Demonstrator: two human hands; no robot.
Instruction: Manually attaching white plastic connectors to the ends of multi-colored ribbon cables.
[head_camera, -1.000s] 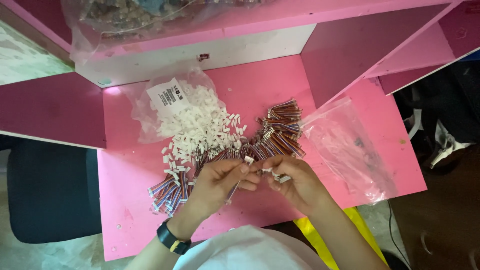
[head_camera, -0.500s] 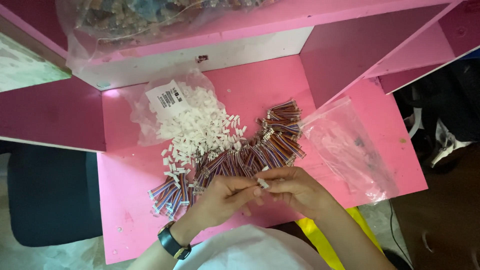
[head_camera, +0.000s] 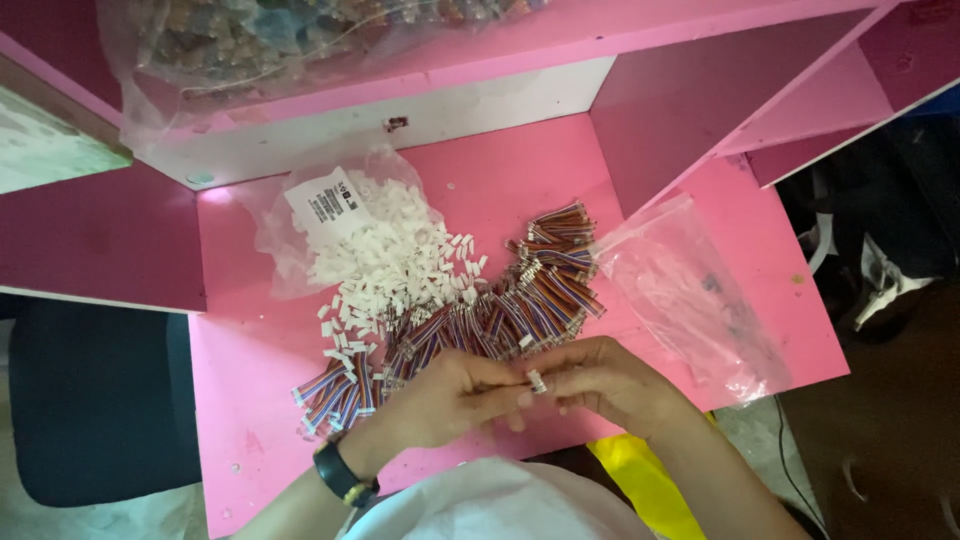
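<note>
Grip: where the two hands meet over the near edge, the left hand (head_camera: 445, 400) and the right hand (head_camera: 600, 380) pinch, fingertips closed, a small white connector (head_camera: 537, 381) between them; whether a wire set is already seated in it cannot be told.
Done: just left of the grip and a little beyond it lies a short row of striped wire sets with white ends (head_camera: 335, 388), which I judge to be finished pieces.
Left: directly beyond the grip a long heap of multicoloured wire sets (head_camera: 535, 290) is spread out, and farther up and left a mound of loose white housings (head_camera: 385, 265) spills from an open clear bag (head_camera: 290, 225); by that bulk, most of the work is not yet done.
Right of the grip: an almost empty clear plastic bag (head_camera: 690, 295) lies flat.
Surface: a pink desk (head_camera: 250, 360) with raised pink side walls and a shelf above that carries a bulging bag of mixed parts (head_camera: 300, 45).
Room: dim; a dark chair sits left of the desk, and dark clutter lies on the floor at the right.
</note>
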